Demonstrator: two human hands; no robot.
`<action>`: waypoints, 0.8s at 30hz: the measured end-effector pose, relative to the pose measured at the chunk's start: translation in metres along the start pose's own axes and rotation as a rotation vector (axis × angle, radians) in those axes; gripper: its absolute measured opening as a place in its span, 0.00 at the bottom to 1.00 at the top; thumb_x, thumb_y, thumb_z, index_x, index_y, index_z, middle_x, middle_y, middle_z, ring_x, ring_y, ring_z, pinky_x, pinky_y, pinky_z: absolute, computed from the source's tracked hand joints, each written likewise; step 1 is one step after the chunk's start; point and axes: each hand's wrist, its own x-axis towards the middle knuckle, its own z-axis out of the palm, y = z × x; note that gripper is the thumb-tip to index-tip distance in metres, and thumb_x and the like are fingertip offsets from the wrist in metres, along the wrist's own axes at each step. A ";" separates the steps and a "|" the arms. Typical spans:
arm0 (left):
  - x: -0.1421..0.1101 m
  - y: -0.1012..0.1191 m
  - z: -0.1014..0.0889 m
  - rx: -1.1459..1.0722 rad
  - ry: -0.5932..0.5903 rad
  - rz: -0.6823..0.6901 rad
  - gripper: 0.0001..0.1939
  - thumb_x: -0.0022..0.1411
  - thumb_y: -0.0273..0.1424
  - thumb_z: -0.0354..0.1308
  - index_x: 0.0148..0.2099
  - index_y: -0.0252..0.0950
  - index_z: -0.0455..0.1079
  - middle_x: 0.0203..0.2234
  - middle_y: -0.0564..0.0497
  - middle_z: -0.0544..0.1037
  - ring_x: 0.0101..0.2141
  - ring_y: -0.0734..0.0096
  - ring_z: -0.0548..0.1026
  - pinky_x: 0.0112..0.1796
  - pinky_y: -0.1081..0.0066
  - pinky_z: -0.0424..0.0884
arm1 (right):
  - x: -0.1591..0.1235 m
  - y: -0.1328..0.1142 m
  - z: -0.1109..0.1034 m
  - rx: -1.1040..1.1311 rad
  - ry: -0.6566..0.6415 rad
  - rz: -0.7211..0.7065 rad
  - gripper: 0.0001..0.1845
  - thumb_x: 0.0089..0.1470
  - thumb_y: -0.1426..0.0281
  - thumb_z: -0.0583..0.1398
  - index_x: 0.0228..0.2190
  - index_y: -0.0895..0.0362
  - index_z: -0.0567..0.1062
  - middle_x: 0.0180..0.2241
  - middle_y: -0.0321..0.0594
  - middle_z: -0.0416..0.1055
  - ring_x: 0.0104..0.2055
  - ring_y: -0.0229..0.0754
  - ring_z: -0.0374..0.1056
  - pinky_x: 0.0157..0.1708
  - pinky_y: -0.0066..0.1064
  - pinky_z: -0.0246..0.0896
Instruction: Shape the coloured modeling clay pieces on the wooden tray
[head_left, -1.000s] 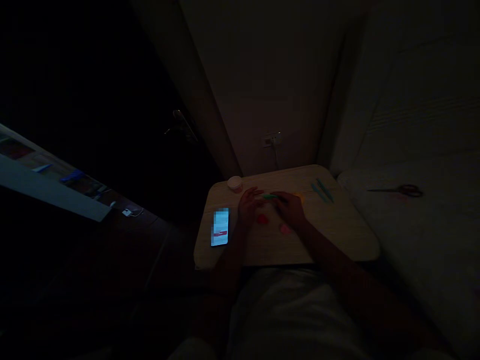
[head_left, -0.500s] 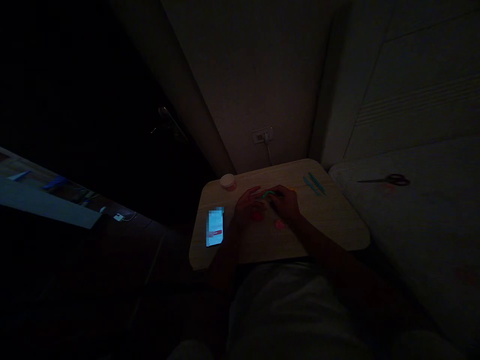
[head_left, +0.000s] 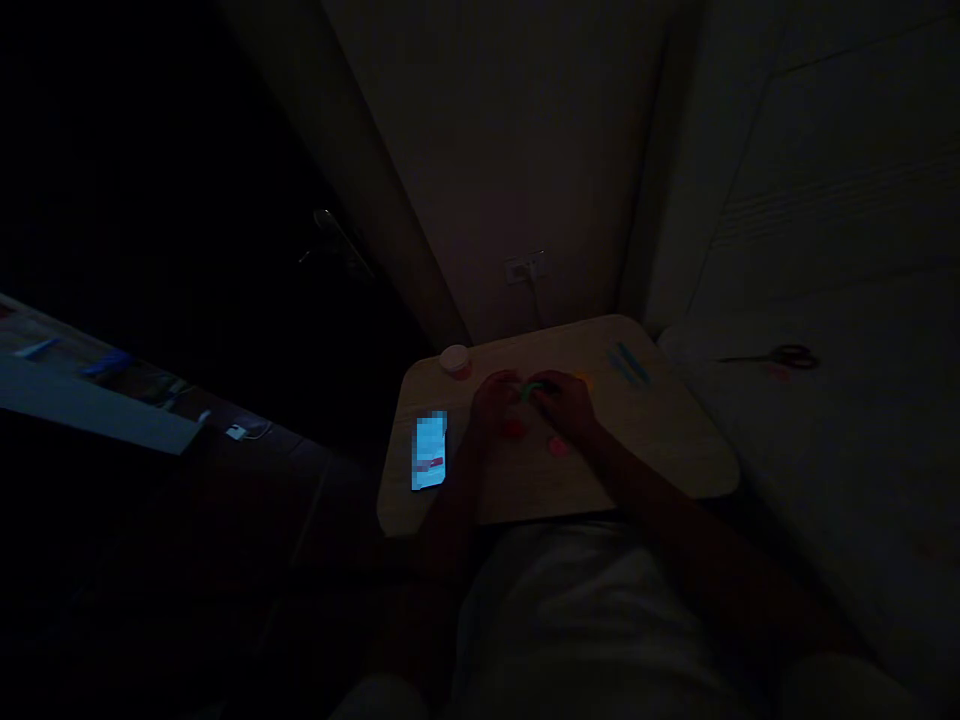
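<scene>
A small bent strip of green modelling clay (head_left: 531, 389) is between my two hands, above the far middle of the table (head_left: 637, 450). The fingers of my right hand (head_left: 566, 403) are closed on its right end. My left hand (head_left: 495, 400) has its fingers curled in at the strip's left end; dim light blurs the fingertips. A red lump (head_left: 514, 428) lies just below my left hand. Nearer to me is a pink lump (head_left: 558, 446), beside my right wrist. Partly hidden behind my right hand is a yellow-orange lump (head_left: 584, 382).
A lit phone (head_left: 430, 450) lies at the table's left, with a lidded tub (head_left: 455, 361) behind it. Two blue-green sticks (head_left: 628, 364) lie at the far right. Scissors (head_left: 787, 357) rest on a pale surface to the right. A wall socket (head_left: 526, 267) holds a plug.
The green strip has gone from nearly straight to bent. My left fingers, spread earlier, have curled in towards it, and both hands are closer together. The view has shifted slightly.
</scene>
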 end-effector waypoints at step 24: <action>-0.001 0.001 0.007 0.073 0.072 -0.066 0.23 0.45 0.33 0.75 0.45 0.34 0.80 0.42 0.43 0.84 0.43 0.59 0.80 0.49 0.61 0.75 | -0.003 -0.011 -0.003 -0.010 -0.087 -0.025 0.12 0.59 0.65 0.60 0.40 0.53 0.83 0.40 0.43 0.83 0.41 0.48 0.78 0.45 0.40 0.71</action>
